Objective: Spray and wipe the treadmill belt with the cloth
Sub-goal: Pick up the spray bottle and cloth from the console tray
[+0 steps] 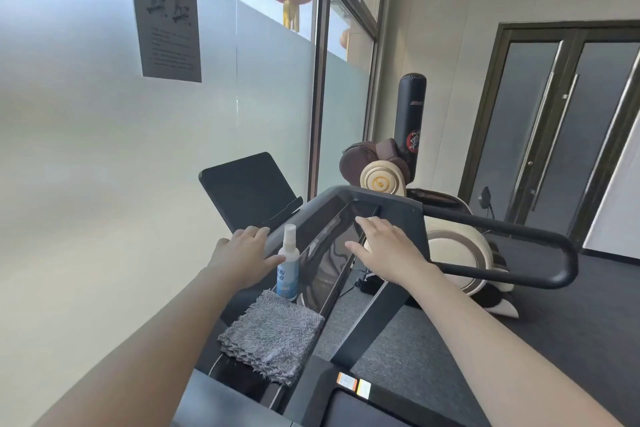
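A small spray bottle (288, 263) with a white nozzle and blue label stands upright on the treadmill console (398, 208). A folded grey fluffy cloth (273, 334) lies just below it on the console ledge. My left hand (246, 255) reaches forward with straight fingers, its thumb tip at the bottle's left side. My right hand (384, 250) hovers flat over the glossy console panel, to the right of the bottle, holding nothing. A dark corner of the treadmill belt (349, 409) shows at the bottom edge.
A black tablet screen (247, 189) rises at the console's far left. A curved black handrail (512, 250) sticks out to the right. Beyond stand a massage chair (381, 180), a black punching bag (411, 114) and glass doors (561, 128). Frosted window glass fills the left.
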